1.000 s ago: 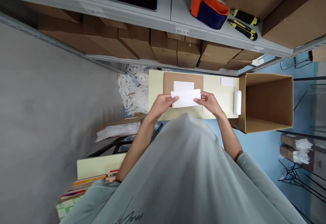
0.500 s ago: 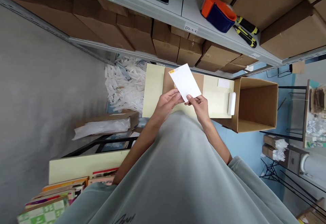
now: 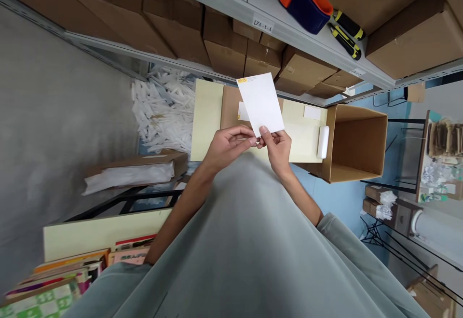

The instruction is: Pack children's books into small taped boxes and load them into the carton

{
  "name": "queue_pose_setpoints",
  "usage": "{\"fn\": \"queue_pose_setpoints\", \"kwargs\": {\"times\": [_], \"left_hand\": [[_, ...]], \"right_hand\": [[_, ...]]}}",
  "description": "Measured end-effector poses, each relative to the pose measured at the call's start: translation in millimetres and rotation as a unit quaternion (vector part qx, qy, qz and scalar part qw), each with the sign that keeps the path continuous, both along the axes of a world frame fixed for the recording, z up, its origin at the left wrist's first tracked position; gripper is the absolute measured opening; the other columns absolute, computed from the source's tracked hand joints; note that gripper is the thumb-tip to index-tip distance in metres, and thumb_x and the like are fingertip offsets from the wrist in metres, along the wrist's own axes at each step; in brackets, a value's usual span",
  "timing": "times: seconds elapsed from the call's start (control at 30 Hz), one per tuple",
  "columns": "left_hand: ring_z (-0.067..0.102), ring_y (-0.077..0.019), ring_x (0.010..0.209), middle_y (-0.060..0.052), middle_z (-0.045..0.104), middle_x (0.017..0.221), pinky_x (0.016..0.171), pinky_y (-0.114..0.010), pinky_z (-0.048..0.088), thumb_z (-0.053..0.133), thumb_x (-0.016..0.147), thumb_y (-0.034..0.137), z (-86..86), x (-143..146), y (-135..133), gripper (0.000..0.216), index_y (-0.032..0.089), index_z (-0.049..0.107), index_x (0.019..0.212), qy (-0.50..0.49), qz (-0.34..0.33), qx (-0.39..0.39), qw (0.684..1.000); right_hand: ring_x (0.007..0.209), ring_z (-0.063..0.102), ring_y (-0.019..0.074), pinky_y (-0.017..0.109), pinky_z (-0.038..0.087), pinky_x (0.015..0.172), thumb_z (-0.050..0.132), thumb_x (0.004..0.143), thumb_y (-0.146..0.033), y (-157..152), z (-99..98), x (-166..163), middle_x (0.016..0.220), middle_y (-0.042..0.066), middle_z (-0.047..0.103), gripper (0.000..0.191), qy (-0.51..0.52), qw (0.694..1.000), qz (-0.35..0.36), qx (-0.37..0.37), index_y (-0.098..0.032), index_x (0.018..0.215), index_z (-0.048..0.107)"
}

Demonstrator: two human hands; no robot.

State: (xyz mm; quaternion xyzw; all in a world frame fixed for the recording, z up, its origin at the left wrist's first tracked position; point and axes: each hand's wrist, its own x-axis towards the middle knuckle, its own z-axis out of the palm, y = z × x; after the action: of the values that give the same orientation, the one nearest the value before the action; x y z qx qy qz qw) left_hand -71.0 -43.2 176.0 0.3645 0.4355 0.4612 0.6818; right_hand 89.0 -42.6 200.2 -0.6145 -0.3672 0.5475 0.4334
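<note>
A white card (image 3: pixel 261 102) with a small yellow mark at its top corner stands upright in front of me. My right hand (image 3: pixel 277 146) pinches its lower edge. My left hand (image 3: pixel 227 144) is closed right beside it, fingertips touching the same lower corner. Below the card lies a pale yellow table (image 3: pixel 206 120) with a brown cardboard sheet (image 3: pixel 229 108) on it, and another white slip (image 3: pixel 243 112) partly hidden behind the card.
An open cardboard box (image 3: pixel 358 144) stands right of the table, a white roll (image 3: pixel 322 142) beside it. Shelves above hold brown boxes (image 3: pixel 224 52), an orange-blue tape dispenser (image 3: pixel 306 2) and yellow-black cutters (image 3: pixel 345 31). A heap of white plastic pieces (image 3: pixel 162 113) lies at left.
The card was held flat and horizontal over the cardboard by both hands; it has been turned upright and lifted, with both hands now meeting at its lower edge.
</note>
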Motion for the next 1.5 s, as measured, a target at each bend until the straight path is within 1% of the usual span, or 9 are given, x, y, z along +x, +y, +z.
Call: {"fn": "queue_pose_setpoints", "kwargs": {"times": [0.2, 0.4, 0.63, 0.8, 1.03, 1.2, 1.33, 1.43, 1.5], "left_hand": [[0.080, -0.0277, 0.091, -0.010, 0.080, 0.097, 0.092, -0.046, 0.070, 0.102, 0.076, 0.057, -1.8, 9, -1, 0.046, 0.018, 0.083, 0.092, 0.003, 0.002, -0.010, 1.000], [0.077, -0.0241, 0.087, -0.008, 0.077, 0.096, 0.086, -0.043, 0.072, 0.102, 0.075, 0.059, -2.7, 25, -3, 0.046, 0.019, 0.083, 0.088, 0.012, 0.025, 0.005, 1.000], [0.077, -0.0216, 0.085, -0.007, 0.076, 0.098, 0.084, -0.040, 0.074, 0.097, 0.082, 0.052, 0.4, 42, -7, 0.036, 0.019, 0.085, 0.091, 0.055, 0.028, 0.038, 0.997], [0.076, -0.0212, 0.085, -0.006, 0.076, 0.097, 0.081, -0.037, 0.074, 0.096, 0.082, 0.049, 3.5, 52, -6, 0.033, 0.019, 0.084, 0.090, 0.080, 0.015, 0.025, 0.996], [0.079, -0.0246, 0.089, -0.008, 0.079, 0.099, 0.080, -0.038, 0.074, 0.101, 0.076, 0.052, 3.6, 69, -4, 0.040, 0.020, 0.084, 0.094, 0.083, -0.016, 0.018, 0.996], [0.078, -0.0226, 0.085, -0.007, 0.078, 0.097, 0.077, -0.037, 0.074, 0.098, 0.082, 0.053, 5.0, 88, 1, 0.038, 0.019, 0.084, 0.093, 0.087, -0.040, 0.038, 0.995], [0.076, -0.0203, 0.081, -0.006, 0.076, 0.098, 0.073, -0.034, 0.072, 0.096, 0.084, 0.053, 10.8, 104, 9, 0.035, 0.020, 0.083, 0.090, 0.095, -0.082, 0.062, 0.990], [0.074, -0.0192, 0.081, -0.006, 0.075, 0.097, 0.072, -0.031, 0.069, 0.092, 0.087, 0.051, 16.1, 118, 15, 0.032, 0.021, 0.081, 0.090, 0.109, -0.127, 0.089, 0.982], [0.073, -0.0189, 0.083, -0.005, 0.074, 0.096, 0.073, -0.030, 0.067, 0.089, 0.090, 0.048, 18.7, 129, 18, 0.028, 0.021, 0.081, 0.090, 0.118, -0.152, 0.113, 0.975]], "right_hand": [[0.067, 0.069, 0.0170, 0.034, 0.064, 0.067, 0.090, 0.080, -0.080, -2, -1.4, 7, 0.069, -0.002, 0.070, 0.060, 0.019, 1.000, -0.005, 0.001, -0.025, 0.084, 0.065], [0.067, 0.068, 0.0167, 0.034, 0.064, 0.069, 0.088, 0.082, -0.079, -5, -6.0, 17, 0.069, -0.003, 0.068, 0.059, 0.025, 1.000, -0.010, -0.010, -0.026, 0.085, 0.064], [0.063, 0.065, 0.0150, 0.032, 0.060, 0.067, 0.086, 0.084, -0.079, -11, -9.7, 28, 0.066, -0.004, 0.063, 0.059, 0.058, 0.998, -0.022, -0.010, -0.024, 0.084, 0.064], [0.064, 0.066, 0.0154, 0.032, 0.060, 0.067, 0.087, 0.081, -0.081, -13, -11.2, 38, 0.065, -0.004, 0.062, 0.061, 0.065, 0.997, -0.039, -0.026, -0.024, 0.084, 0.064], [0.062, 0.064, 0.0145, 0.032, 0.058, 0.066, 0.086, 0.081, -0.082, -17, -13.2, 53, 0.066, -0.005, 0.061, 0.062, 0.079, 0.994, -0.073, -0.022, -0.025, 0.081, 0.061], [0.060, 0.062, 0.0141, 0.031, 0.057, 0.065, 0.088, 0.081, -0.081, -21, -11.4, 67, 0.064, -0.004, 0.063, 0.062, 0.083, 0.989, -0.120, -0.009, -0.025, 0.076, 0.060], [0.060, 0.063, 0.0148, 0.031, 0.056, 0.064, 0.087, 0.082, -0.079, -26, -9.8, 80, 0.064, -0.004, 0.063, 0.061, 0.089, 0.983, -0.159, 0.001, -0.025, 0.077, 0.060], [0.062, 0.065, 0.0152, 0.031, 0.056, 0.065, 0.085, 0.086, -0.075, -33, -12.5, 91, 0.065, -0.004, 0.065, 0.056, 0.088, 0.978, -0.187, 0.014, -0.024, 0.087, 0.062], [0.066, 0.068, 0.0162, 0.031, 0.058, 0.066, 0.087, 0.087, -0.070, -40, -16.5, 100, 0.076, -0.002, 0.072, 0.055, 0.077, 0.973, -0.218, 0.026, -0.023, 0.105, 0.065]]}}
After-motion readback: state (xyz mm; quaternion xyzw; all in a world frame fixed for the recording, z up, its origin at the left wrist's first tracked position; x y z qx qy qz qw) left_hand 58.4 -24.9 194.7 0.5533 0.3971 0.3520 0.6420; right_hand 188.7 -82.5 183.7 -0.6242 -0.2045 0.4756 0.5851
